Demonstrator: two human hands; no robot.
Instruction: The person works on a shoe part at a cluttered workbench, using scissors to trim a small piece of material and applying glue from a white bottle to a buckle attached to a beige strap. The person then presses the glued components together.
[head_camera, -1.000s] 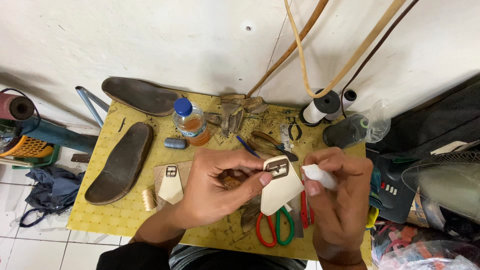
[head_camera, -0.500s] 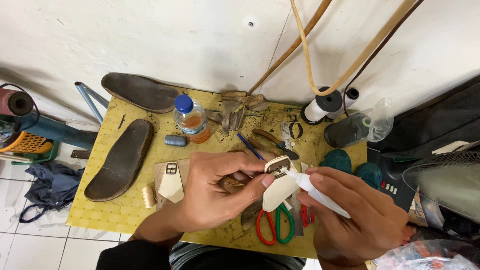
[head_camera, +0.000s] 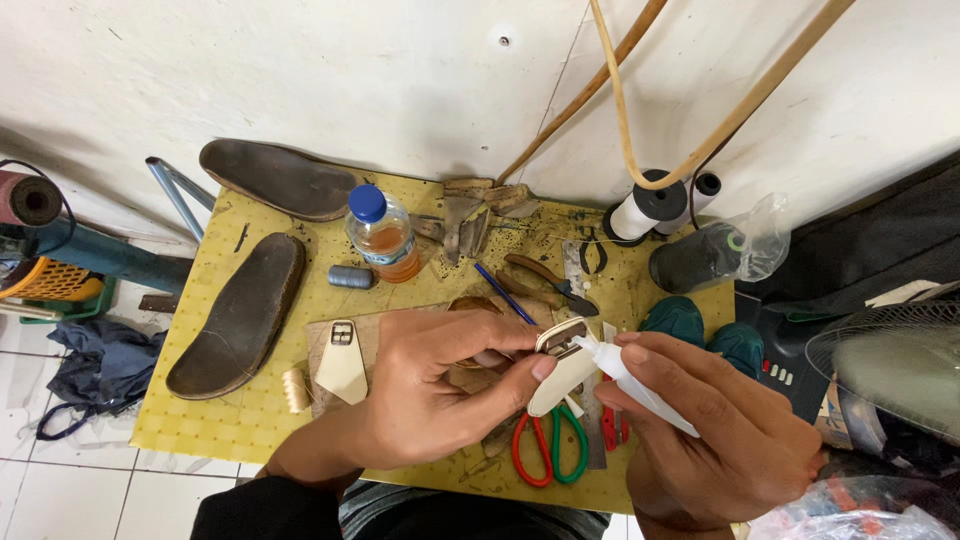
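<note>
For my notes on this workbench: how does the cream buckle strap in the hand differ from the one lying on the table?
The held buckle strap is pinched in the left hand, tilted, with the right hand's white tube tip at its buckle. The lying buckle strap rests flat on a brown board, untouched. Both are cream, pointed, with a metal buckle.

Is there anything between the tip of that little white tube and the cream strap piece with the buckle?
Nothing visible. The right hand holds the white tube with its tip right at the buckle on the cream strap, which the left hand pinches above the scissors.
</note>
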